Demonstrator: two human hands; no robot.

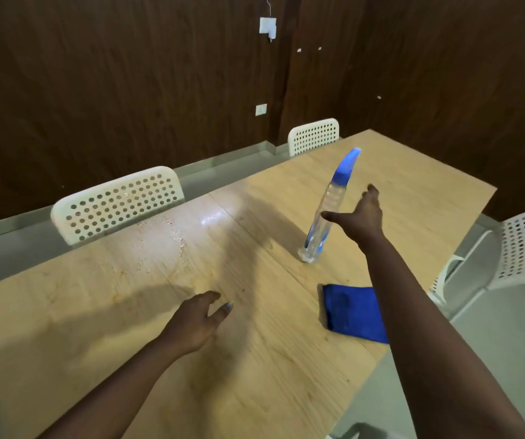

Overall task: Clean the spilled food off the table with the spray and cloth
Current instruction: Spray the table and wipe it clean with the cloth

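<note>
On the counter point(255, 359) I count one spray bottle point(324, 213) standing by my spread, empty right hand point(361, 221), one folded blue cloth point(351, 312) near the right edge, one patch of crumbs point(166, 239), my left hand point(196, 323) open above the wood, and three white chairs point(115, 202).

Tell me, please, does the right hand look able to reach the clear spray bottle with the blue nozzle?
Probably yes: the right hand is open beside the clear spray bottle, with nothing between them; the folded blue cloth lies nearer, under the forearm.
</note>
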